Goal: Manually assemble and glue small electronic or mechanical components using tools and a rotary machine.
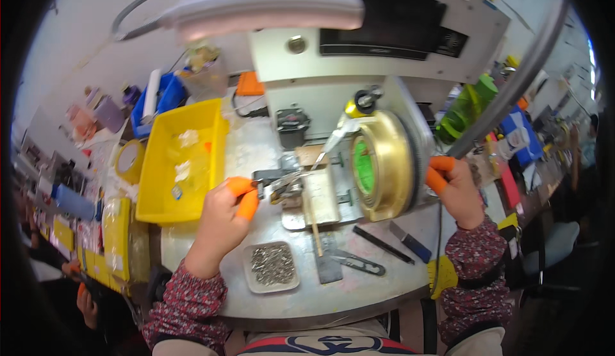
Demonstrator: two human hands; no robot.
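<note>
My left hand (221, 225), with orange covers on thumb and forefinger, is pinched at the left end of a small metal clamp fixture (288, 186) on the machine. Whatever lies between those fingertips is too small to name. On the far side of a brass-coloured wheel (395, 167) with a green centre, my right hand (458, 193) has its orange-covered fingers curled together by the machine's side plate; what they grip cannot be made out. A thin wooden stick (312, 225) leans by the fixture. Below it stands a white dish (271, 267) of tiny metal parts.
A yellow bin (147, 189) with small bags stands left of the fixture. Tweezers (359, 262), a black bar (383, 244) and a blue-handled blade (411, 242) lie near the front. A lamp (269, 10) hangs overhead; a grey arm (519, 77) slants down at right.
</note>
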